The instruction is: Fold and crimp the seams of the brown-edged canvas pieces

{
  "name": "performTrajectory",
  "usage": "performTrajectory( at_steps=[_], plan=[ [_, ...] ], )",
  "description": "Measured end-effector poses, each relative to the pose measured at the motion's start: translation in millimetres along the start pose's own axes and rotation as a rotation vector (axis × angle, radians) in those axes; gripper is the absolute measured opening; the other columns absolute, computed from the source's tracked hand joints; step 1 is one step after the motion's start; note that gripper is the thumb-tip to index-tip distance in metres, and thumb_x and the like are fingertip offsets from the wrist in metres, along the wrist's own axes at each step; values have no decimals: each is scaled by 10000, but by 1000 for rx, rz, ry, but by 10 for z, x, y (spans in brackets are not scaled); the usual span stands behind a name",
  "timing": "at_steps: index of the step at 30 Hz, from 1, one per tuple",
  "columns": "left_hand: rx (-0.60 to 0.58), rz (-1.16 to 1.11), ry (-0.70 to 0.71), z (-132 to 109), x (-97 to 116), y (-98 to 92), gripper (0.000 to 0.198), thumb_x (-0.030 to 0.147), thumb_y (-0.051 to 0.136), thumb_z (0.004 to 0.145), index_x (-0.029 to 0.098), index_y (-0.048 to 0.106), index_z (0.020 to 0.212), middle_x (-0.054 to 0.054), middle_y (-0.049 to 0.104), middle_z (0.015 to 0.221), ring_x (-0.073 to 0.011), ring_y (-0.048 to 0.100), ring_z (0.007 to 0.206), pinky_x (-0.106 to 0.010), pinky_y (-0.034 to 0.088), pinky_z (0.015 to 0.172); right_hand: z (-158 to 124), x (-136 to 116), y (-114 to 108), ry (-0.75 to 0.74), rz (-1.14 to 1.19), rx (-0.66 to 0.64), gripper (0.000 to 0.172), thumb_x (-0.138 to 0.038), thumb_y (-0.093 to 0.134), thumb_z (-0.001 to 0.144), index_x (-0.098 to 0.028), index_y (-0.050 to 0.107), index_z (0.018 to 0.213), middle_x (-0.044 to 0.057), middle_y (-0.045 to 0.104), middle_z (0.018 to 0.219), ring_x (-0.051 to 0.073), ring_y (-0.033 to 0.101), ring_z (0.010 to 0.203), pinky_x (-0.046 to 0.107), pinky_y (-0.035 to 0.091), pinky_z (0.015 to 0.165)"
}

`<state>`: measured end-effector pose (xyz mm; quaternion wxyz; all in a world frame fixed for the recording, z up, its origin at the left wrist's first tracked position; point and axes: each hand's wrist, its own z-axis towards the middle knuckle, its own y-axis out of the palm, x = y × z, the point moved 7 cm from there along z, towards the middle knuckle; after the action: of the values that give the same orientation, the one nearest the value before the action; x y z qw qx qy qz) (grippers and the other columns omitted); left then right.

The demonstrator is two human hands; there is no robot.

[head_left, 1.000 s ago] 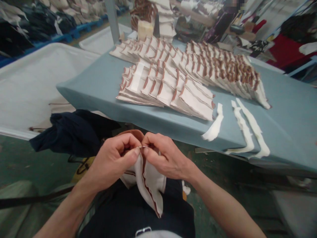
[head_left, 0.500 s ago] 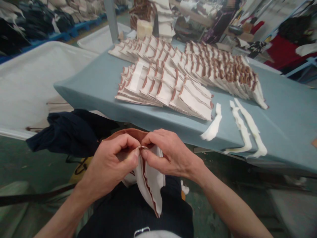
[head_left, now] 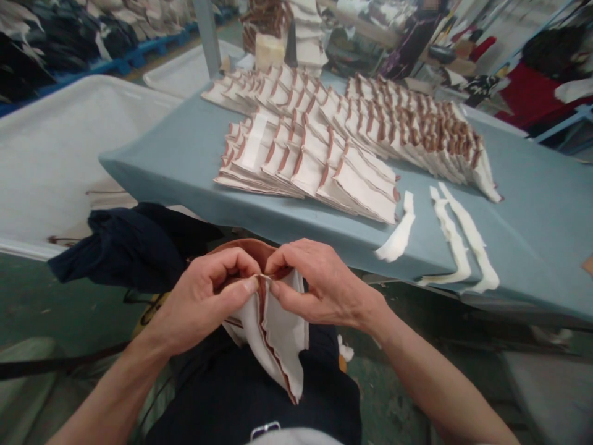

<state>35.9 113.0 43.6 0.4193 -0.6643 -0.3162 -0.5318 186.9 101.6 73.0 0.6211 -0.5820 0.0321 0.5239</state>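
Between my two hands hangs a white fabric piece (head_left: 285, 315) with a brown seam running down its middle and brown cloth behind. My left hand (head_left: 208, 296) pinches its top edge between thumb and forefinger. From the other side, my right hand (head_left: 319, 284) pinches the same edge a short gap away. The piece's lower end tapers to a point above my lap. My fingers hide part of the top edge and the brown cloth.
Ahead stands a table (head_left: 185, 167) with a blue-grey cover. Overlapping rows of white, brown-edged fabric pieces (head_left: 310, 161) lie on it, with white strips (head_left: 458, 235) at right. A white bin (head_left: 78, 142) and dark cloth (head_left: 125, 247) are at left. A person (head_left: 412, 37) is at the back.
My fingertips have moved slightly apart along the top edge, showing more of the brown seam between them. Both hands still pinch the fabric; the table's contents are the same.
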Motion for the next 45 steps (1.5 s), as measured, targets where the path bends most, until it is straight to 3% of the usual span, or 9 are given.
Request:
performTrajectory(
  at_steps=[11, 15, 21, 23, 30, 34, 38, 43, 45],
  plan=[
    [-56, 268, 118, 13, 185, -23, 202, 242, 597, 889, 186, 755, 776, 30, 703, 689, -103, 592, 591, -162, 442, 534, 17, -124, -84, -141, -129, 122, 99, -124, 595, 911, -206, 622, 864, -16, 711, 722, 121, 601, 630, 250, 393, 604],
    [-30, 300, 132, 8, 182, -13, 196, 221, 595, 873, 189, 764, 779, 37, 714, 683, -94, 586, 573, -158, 422, 513, -13, -147, -103, -162, -129, 195, 127, -86, 596, 872, -206, 632, 849, -19, 741, 724, 110, 623, 616, 239, 404, 594],
    [-58, 295, 86, -16, 118, -6, 194, 247, 605, 873, 190, 773, 796, 31, 725, 689, -105, 612, 593, -160, 454, 544, -46, -124, -46, -191, -102, 173, 101, -113, 610, 917, -203, 651, 893, -8, 753, 756, 115, 647, 643, 232, 430, 602],
    [-63, 291, 82, -26, 101, -11, 195, 267, 615, 877, 190, 760, 772, 28, 701, 664, -107, 588, 576, -168, 438, 526, -39, -103, -20, -154, -67, 175, 107, -117, 597, 906, -205, 650, 872, -12, 739, 749, 115, 638, 642, 234, 424, 604],
    [-65, 218, 59, -47, -7, -1, 245, 314, 647, 876, 187, 662, 668, 35, 589, 591, -96, 473, 512, -180, 355, 461, -5, 102, 151, 274, 332, 79, 66, -185, 605, 867, -197, 659, 830, -39, 704, 737, 93, 602, 628, 205, 452, 637],
    [-43, 262, 67, -34, 31, -5, 239, 293, 617, 853, 190, 617, 637, 47, 549, 569, -91, 443, 500, -186, 340, 462, 30, 48, 128, 218, 270, 1, 60, -197, 604, 888, -202, 649, 848, -32, 705, 758, 97, 601, 648, 210, 438, 660],
    [-11, 446, 166, -16, 176, -33, 155, 250, 586, 860, 192, 674, 746, 36, 640, 648, -115, 534, 579, -210, 389, 546, 56, 23, 88, 147, 164, -13, 85, -221, 572, 935, -205, 641, 889, -11, 712, 787, 111, 619, 675, 225, 426, 667],
    [-30, 620, 277, 3, 272, -20, 181, 200, 537, 863, 204, 586, 688, 43, 574, 634, -116, 489, 576, -244, 343, 558, 60, 56, 97, 251, 145, -45, 61, -237, 584, 914, -212, 610, 964, -8, 737, 846, 134, 659, 721, 247, 440, 698],
    [-44, 603, 316, 7, 279, -9, 202, 193, 530, 869, 203, 559, 669, 42, 565, 641, -114, 494, 583, -246, 349, 564, 73, 61, 96, 305, 55, -79, 138, -253, 626, 875, -215, 607, 1007, 1, 764, 883, 163, 680, 755, 267, 426, 704]
  ],
)
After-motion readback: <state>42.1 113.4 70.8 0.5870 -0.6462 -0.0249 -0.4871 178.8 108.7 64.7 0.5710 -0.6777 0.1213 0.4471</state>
